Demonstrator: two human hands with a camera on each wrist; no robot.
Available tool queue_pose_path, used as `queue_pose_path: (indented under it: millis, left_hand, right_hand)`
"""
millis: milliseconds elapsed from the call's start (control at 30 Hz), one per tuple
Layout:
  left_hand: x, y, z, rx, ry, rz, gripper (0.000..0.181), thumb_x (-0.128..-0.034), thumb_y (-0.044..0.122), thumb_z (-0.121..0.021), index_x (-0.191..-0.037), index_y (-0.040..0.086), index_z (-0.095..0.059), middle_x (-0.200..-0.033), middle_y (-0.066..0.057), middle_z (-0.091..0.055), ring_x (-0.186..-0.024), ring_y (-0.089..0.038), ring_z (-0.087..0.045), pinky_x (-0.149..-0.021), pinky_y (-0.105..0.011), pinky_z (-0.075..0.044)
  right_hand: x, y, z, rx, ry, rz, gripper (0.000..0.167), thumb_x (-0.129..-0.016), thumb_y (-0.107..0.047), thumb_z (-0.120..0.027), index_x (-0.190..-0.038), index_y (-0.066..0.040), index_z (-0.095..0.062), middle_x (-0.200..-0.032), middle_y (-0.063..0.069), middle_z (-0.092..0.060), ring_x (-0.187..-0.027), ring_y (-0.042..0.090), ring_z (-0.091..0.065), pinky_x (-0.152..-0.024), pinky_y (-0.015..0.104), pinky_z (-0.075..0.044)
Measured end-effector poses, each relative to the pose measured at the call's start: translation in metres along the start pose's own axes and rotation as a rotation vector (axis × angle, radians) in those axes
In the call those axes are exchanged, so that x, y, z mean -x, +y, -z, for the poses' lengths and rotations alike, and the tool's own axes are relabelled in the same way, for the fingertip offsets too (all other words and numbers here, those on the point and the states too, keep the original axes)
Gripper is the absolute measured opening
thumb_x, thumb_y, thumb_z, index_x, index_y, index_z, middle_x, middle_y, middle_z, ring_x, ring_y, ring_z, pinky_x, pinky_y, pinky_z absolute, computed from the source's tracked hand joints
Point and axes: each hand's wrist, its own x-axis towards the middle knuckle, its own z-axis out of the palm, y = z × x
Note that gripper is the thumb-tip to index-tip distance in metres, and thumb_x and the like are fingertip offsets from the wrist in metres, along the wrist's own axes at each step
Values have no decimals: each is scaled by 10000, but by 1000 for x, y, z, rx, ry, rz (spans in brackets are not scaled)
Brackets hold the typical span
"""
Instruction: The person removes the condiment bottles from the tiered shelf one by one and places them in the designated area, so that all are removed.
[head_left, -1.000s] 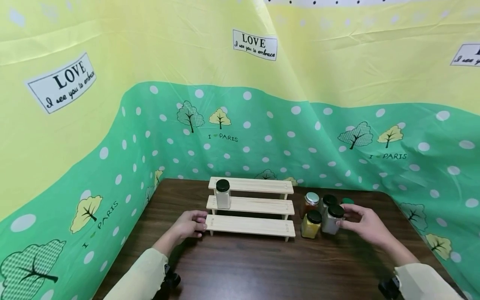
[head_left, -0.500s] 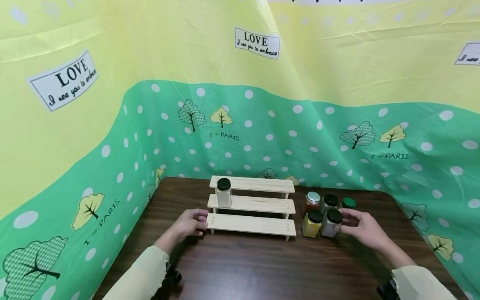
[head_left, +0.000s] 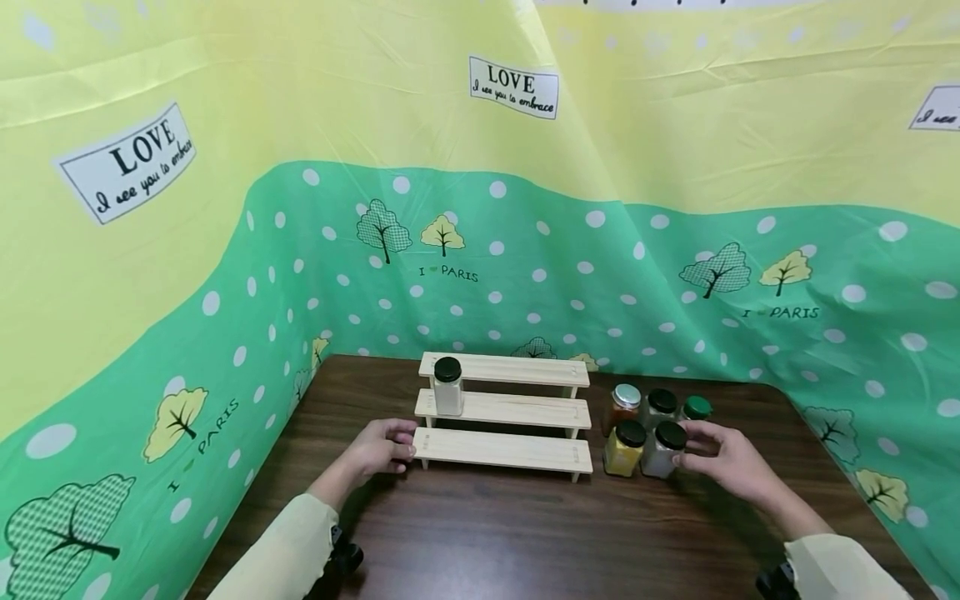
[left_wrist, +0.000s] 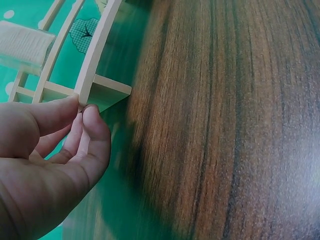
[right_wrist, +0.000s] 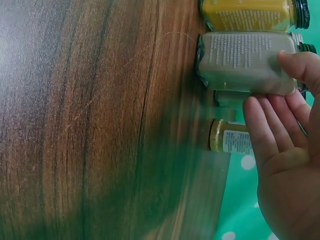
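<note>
My left hand (head_left: 372, 447) pinches the left end of the lowest step of a three-tier wooden shelf rack (head_left: 502, 450) between thumb and fingers; the left wrist view shows the grip on the board's corner (left_wrist: 86, 92). On the middle tier, at the left, stands a black-capped spice jar (head_left: 448, 390) of pale powder. Far right, my right hand (head_left: 723, 457) holds a black-capped spice jar of greyish powder (head_left: 660, 454) by its side. In the right wrist view the thumb lies on the grey jar's face (right_wrist: 235, 57), the fingers along its side. It stands upright beside a yellow spice jar (head_left: 622, 450).
Behind those two jars stand a silver-capped reddish jar (head_left: 622, 408), another black-capped jar (head_left: 660, 404) and a green-capped jar (head_left: 697, 407). The dark wooden table (head_left: 487, 542) meets a green and yellow patterned curtain (head_left: 562, 275) at the back and sides.
My right hand has lowered the grey spice jar a little, to beside the yellow one, and the green cap behind shows more. The left hand stays on the rack.
</note>
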Motion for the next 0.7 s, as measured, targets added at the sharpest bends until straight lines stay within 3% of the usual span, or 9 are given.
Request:
queue_pose_path:
  millis: [567, 700]
  left_hand:
    - [2, -1, 1, 6, -5, 6, 484, -910, -95, -677, -1380, -18, -589, -1120, -152, -585, -825, -224, -659, -662, -328, -590]
    - [1, 0, 1, 2, -3, 3, 480, -909, -97, -676, -1375, -19, -593, -1108, -154, -591, -814, -221, -660, -658, -331, -593]
  right_hand:
    - [-4, -5, 10, -4, -103, 17, 566, -908, -172, -795, -1357, 75, -556, -1273, 259, -644, -1016, 2, -667, -770, 272, -605]
    - [-5, -14, 15, 42, -122, 3, 596, -927, -229, -781, -1392, 56, -539, -1312, 258, -625, -1078, 160, -692, -779, 276, -603]
